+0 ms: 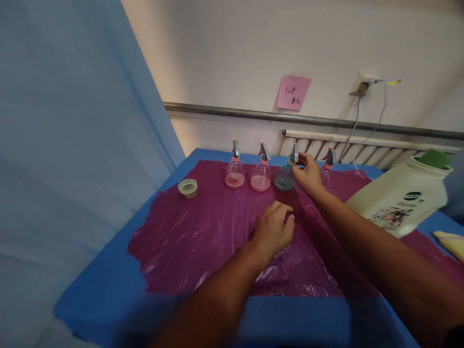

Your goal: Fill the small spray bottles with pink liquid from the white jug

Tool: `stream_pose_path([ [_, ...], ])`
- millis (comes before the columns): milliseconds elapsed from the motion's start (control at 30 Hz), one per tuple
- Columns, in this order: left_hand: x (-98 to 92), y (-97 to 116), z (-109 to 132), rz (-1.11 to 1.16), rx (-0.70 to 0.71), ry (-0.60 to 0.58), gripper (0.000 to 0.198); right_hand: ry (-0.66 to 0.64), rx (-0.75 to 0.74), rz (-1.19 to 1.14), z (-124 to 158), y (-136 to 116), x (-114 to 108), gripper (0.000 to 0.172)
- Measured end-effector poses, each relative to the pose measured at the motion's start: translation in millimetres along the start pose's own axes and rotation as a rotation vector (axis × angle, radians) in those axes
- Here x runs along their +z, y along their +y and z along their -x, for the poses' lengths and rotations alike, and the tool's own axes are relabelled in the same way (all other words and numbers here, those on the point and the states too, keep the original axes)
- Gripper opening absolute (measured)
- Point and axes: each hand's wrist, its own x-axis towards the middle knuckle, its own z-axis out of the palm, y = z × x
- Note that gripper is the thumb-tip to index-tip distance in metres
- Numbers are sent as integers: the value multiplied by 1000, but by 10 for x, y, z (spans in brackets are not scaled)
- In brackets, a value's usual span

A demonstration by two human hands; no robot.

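Note:
My right hand (307, 173) is closed on the neck of a clear spray bottle (284, 180) with blue-green liquid and a grey trigger head. It stands upright on a purple plastic sheet (188, 241). Nearer to me, my left hand (274, 226) hovers low over or rests on the sheet, its fingers loosely bent, thumb and forefinger apart, with nothing visible between them. Two spray bottles with pink liquid, one at the left (235, 179) and one in the middle (260, 181), stand to the left of the blue-green one. Behind my right hand, another spray bottle (326, 171) is partly hidden.
A small lidded cup (188, 188) sits at the left. On the right, a large cream jug (398, 193) with green inside its mouth leans tilted. A yellowish object (451, 241) lies at the right edge. Blue curtain (72, 121) hangs left; a metal rail (224, 112) crosses the wall.

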Motion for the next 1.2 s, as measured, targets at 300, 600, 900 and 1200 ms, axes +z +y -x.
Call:
stream_pose_path([
  [300,-9,-5,-16,3,22,-10,16,402,-24,394,-167,19,-548,72],
  [600,-48,8,-11,-18,27,5,16,430,304,320,-164,231,-446,46],
  [900,-45,6,-27,-30,3,-1,26,340,21,210,368,-231,-722,43],
  [1200,-61,129,-19,67,-6,9,98,-76,74,-309,1190,-823,-680,39],
])
